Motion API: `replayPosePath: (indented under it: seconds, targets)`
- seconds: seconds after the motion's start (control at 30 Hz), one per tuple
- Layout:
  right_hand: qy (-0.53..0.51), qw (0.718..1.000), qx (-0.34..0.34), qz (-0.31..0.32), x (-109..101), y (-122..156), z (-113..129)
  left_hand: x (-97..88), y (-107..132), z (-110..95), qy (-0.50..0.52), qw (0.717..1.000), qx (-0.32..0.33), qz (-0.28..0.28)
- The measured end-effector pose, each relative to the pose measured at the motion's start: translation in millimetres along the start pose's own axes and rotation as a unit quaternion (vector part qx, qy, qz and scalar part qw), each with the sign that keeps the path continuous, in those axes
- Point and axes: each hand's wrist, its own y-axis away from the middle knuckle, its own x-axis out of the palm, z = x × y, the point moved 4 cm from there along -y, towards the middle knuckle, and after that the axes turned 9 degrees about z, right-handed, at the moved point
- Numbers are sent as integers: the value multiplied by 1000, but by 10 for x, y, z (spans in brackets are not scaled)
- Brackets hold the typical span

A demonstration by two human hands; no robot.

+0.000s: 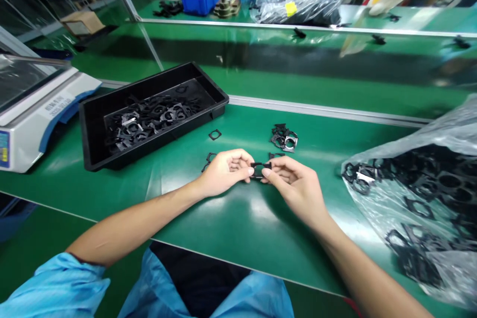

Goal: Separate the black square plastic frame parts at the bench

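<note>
Currently, the left hand (229,171) and right hand (296,184) are pinching opposite ends of a small black part (262,164), apparently steadying it while leaving its middle uncovered.

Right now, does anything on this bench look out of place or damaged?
Mildly, yes: one black frame lies by itself on the green tabletop, just outside the black tray, which holds a jumble of similar dark parts. It looks stray, though it may be there on purpose. I see no obvious damage.
</note>
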Motion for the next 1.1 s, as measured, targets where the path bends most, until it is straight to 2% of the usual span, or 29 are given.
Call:
replayPosePath:
  seconds: [0.17,0.3,0.43,0.53,0.7,0.93,1.1]
  targets:
    - [80,995,-47,-27,-41,-6,32,44,32,-12,-67,997,31,-11]
    - [136,989,-61,8,-13,1,63,51,34,-43,-64,996,56,-5]
    - [64,998,-29,0,-5,13,62,23,8,-32,-6,999,32,6]
    - [11,1000,-10,-11,-15,4,64,-11,-10,-24,48,999,20,-7]
    - [28,999,-10,22,11,-25,37,-33,-20,-20,112,993,21,-31]
    - [16,1000,-8,-1,-21,-29,0,-7,-21,-30,104,994,30,-11]
    - [-19,1000,14,6,-15,-38,22,-23,-22,-29,101,994,29,-17]
